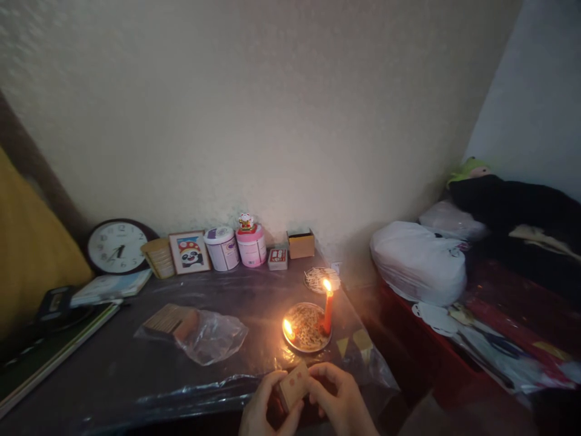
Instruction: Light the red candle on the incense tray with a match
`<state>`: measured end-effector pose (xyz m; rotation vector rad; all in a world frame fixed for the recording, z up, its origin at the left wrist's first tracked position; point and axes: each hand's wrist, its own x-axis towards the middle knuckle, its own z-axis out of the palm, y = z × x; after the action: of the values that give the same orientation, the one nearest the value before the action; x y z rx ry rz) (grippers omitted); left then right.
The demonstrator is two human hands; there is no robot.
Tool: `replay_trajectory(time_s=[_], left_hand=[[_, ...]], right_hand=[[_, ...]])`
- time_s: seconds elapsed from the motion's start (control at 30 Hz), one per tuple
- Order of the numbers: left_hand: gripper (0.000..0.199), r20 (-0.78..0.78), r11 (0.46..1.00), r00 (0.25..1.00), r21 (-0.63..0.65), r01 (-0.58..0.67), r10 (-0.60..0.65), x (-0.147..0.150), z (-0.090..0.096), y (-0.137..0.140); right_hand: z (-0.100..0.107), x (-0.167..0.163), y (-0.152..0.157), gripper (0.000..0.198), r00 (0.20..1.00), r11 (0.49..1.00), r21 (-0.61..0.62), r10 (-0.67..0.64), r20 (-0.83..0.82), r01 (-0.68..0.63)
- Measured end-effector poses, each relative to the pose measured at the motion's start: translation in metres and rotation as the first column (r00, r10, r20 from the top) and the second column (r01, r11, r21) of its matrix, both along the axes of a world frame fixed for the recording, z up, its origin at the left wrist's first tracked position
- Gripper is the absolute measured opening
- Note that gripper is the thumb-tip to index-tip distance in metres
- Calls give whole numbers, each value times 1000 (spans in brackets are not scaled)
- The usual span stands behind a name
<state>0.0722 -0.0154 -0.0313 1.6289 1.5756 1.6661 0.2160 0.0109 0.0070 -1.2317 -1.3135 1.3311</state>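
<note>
A small rectangular cardboard matchbox with red print [294,384] sits at the bottom edge of the view, pinched between both hands just in front of the near edge of the dark, plastic-covered table [113,375]. The left hand [265,409] curls round its left end from below; the right hand [340,399] closes fingers over its right end and top. The two hands are close together, both gripping the box.

Just beyond them lies a round, shallow metal plate [290,344] strewn with thin pale matchsticks. A slim red wax candle [327,313] stands upright at the plate's right side, its wick alight, and a second small flame [287,327] burns at the plate's left rim. Behind the plate is a loose round heap of pale sticks [318,280].

To the left lies a crumpled clear plastic bag [213,339] partly around a flat tan bundle [170,318]. Along the rough cream wall stand a round dark-rimmed clock [118,247], a framed panda picture [189,252], a white cylindrical tin [222,248], a pink cylindrical tin [251,245] topped with a tiny figurine, and a small brown cardboard box [301,244]. To the right rests a puffy white plastic bag [417,260].
</note>
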Motion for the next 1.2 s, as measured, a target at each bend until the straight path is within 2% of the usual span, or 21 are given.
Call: replay_trajectory(time_s=[0.13,0.33,0.57,0.63,0.73,0.83,0.97,1.07,1.2], left_hand=[[28,19,999,999,-17,41,-41,-2,-4,0],[26,25,998,998,-29,57,-57,-1,2,-2],[28,29,996,998,-70,51,-49,-3,2,-1],[28,38,995,999,-92,41,-37,-3,3,-1],[28,64,995,997,-89,41,-36,-4,5,0],[28,62,996,997,-77,50,-46,-3,1,0],[33,11,994,997,-76,83,-82,-3,-7,1],[34,-16,994,996,-69,85,-86,-3,-9,1],[31,-62,995,994,-53,90,-93,-1,-6,0]], right_hand=[[-7,2,3,35,1000,1000,5,5,-5,-5],[-11,0,2,38,1000,1000,9,-5,-30,6],[-2,4,-1,23,999,994,108,14,45,-19],[3,6,-2,24,999,994,98,49,7,-49],[5,6,-1,39,992,995,64,79,-103,-73],[1,5,1,36,989,998,23,61,-138,-58],[-2,4,4,22,996,999,43,12,-94,-8],[1,5,5,20,997,997,55,-48,-54,51],[-1,7,7,22,999,999,33,-39,-12,39]])
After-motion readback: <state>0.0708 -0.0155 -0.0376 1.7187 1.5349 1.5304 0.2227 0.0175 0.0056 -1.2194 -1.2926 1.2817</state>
